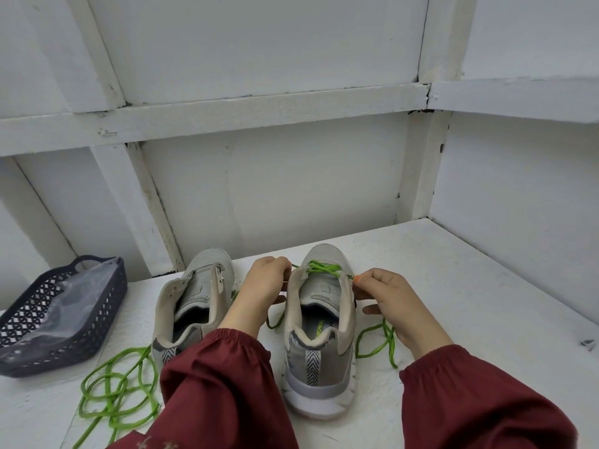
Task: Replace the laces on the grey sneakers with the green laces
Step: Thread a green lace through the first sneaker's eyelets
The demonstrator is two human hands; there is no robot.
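Two grey sneakers stand heel-toward-me on the white table. The right sneaker (319,322) has a green lace (324,268) crossed through its front eyelets. My left hand (264,291) pinches one strand of that lace at the shoe's left eyelet edge. My right hand (387,304) pinches the other strand at the right eyelet edge; its loose tail (379,343) loops on the table beside my wrist. The left sneaker (194,303) has no lace, its tongue open. A second green lace (115,388) lies in a loose tangle at the front left.
A dark perforated plastic basket (19,358) holding a clear plastic bag (69,306) stands at the left table edge. White panelled walls close in behind and to the right. My dark red sleeves (223,384) cover the near table.
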